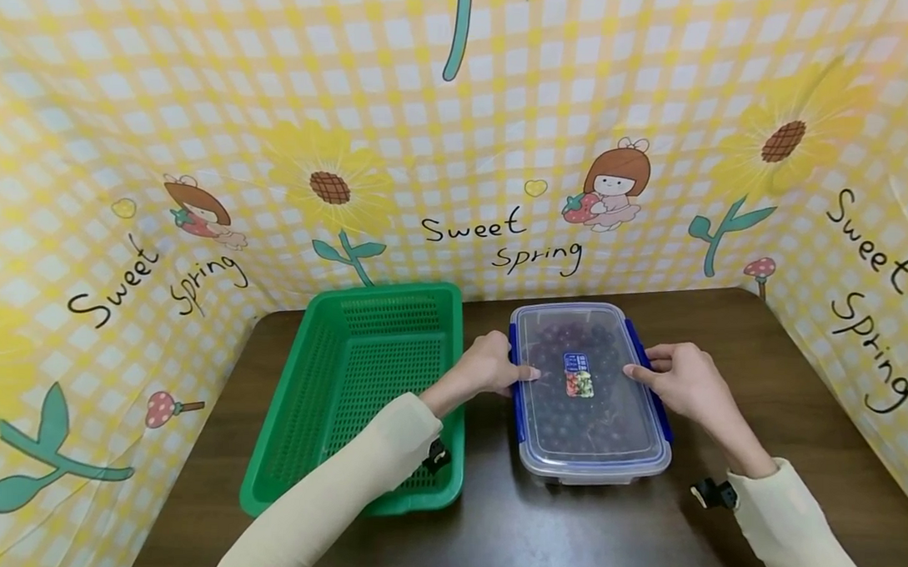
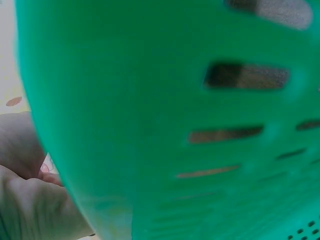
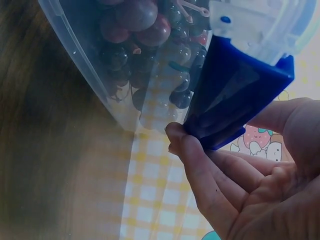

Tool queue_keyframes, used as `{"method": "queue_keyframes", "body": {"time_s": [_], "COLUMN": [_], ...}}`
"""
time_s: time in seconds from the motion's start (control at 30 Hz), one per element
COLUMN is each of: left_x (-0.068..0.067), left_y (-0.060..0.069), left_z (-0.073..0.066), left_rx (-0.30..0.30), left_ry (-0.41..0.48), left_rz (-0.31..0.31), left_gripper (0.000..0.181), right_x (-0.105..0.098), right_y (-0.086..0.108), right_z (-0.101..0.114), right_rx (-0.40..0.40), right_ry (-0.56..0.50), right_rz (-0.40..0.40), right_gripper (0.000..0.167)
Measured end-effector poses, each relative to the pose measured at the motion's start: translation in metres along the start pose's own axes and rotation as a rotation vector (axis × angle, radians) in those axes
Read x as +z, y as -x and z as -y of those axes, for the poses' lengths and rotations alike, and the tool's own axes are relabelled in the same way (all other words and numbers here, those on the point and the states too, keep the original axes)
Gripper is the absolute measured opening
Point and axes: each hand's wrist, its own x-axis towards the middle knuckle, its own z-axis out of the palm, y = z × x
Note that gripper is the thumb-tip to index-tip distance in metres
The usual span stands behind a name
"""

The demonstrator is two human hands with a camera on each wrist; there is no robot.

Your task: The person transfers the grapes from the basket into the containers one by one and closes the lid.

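A clear plastic food container point(image 1: 599, 434) with a lid and blue side latches stands on the table. Dark round fruits that look like grapes point(image 3: 135, 15) show through its wall. My left hand point(image 1: 489, 364) holds the container's left side, thumb on the lid, its other fingers mostly hidden. On the opposite side, my right hand point(image 1: 687, 379) grips the edge by the blue latch point(image 3: 235, 95), with the thumb over the lid and fingers at the latch's lower edge. The latch hangs swung down from the lid in the right wrist view.
A green perforated plastic basket point(image 1: 280, 411) stands left of the container, beneath my left forearm. Its wall point(image 2: 100, 100) fills most of the left wrist view. Behind the dark wooden table point(image 1: 483, 518) hangs a yellow checked cloth point(image 1: 459, 150) that also covers both sides.
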Motion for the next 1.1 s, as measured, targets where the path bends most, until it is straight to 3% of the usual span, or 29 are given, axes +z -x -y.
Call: {"method": "queue_keyframes", "body": {"time_s": [0.37,0.57,0.73,0.9,1.1], "left_x": [0.001,-0.009,-0.034,-0.072,-0.114], "left_y": [0.000,0.004,0.015,0.029,0.052], "left_z": [0.001,0.002,0.002,0.004,0.024], "left_rx": [0.014,0.028,0.026,0.117,0.221], "left_ry": [0.001,-0.005,-0.031,-0.035,-0.176], "left_rz": [-0.001,0.088,0.132,0.153,0.083], "left_gripper": [0.032,0.030,0.042,0.055,0.062], "right_x": [0.001,0.002,0.000,-0.017,-0.057], "right_y": [0.003,0.004,0.002,-0.004,-0.008], "right_z": [0.005,0.006,0.006,0.004,0.004], "right_rx": [-0.048,-0.065,-0.081,-0.142,-0.262], "right_ry": [0.041,0.080,0.095,0.123,0.169], "right_rz": [-0.065,-0.046,-0.006,0.030,-0.033], "right_gripper": [0.052,0.052,0.056,0.063,0.063]}}
